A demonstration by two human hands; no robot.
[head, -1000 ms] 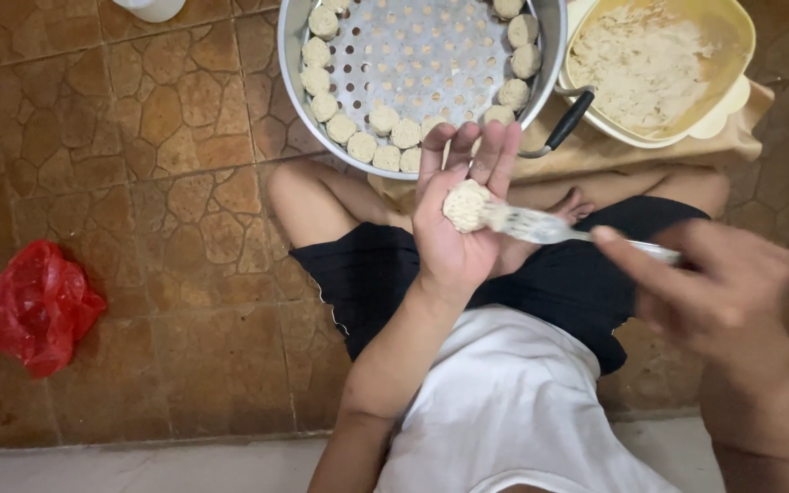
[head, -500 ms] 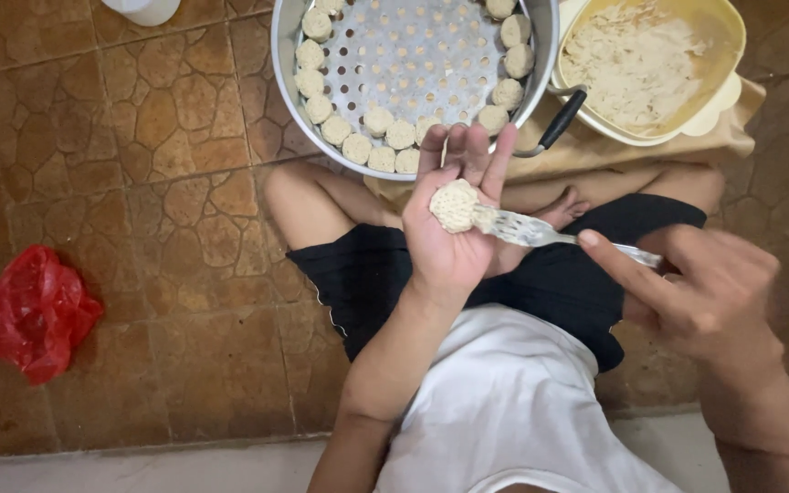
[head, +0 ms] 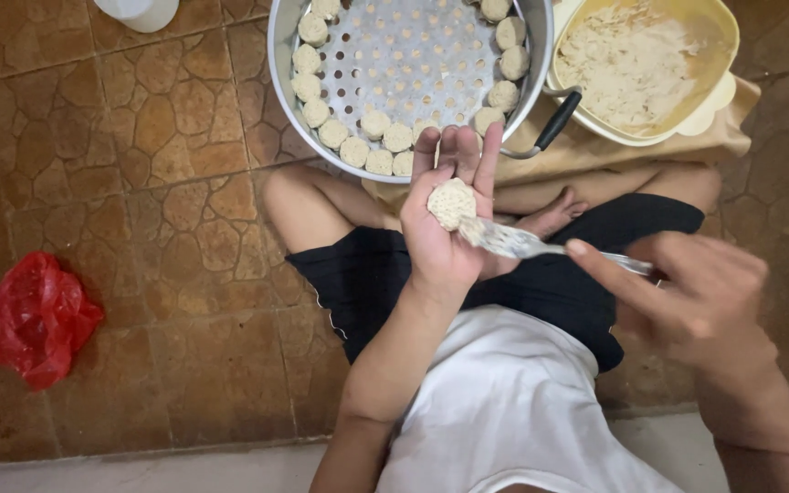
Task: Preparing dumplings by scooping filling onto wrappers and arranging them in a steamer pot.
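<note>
Pale, soft filling sits as a rough ball [head: 452, 202] in the cupped palm of the left hand [head: 449, 233], whose fingers stand loosely apart and point toward the steamer, cradling rather than squeezing. The right hand [head: 696, 297] is closed around the handle of a metal fork [head: 527, 245], its tines touching the ball's lower right side. Judging by its crumbly, moist surface, the ball is light, sticky and easily crushed; it seems best carried from beneath on an open palm or lifted gently at its sides with the fingertips, never pinched hard.

Just beyond the left fingertips lies a round metal steamer pot [head: 283, 82] with a perforated tray inside; similar pale balls [head: 367, 123] line the tray's edge in a ring, touching one another, while the middle of the tray is bare. Right of it, a yellow bowl [head: 731, 50] rests on tan cloth and holds a loose heap of the same pale mixture. A red plastic bag [head: 31, 318] lies crumpled on the tiled floor, well apart to the left.
</note>
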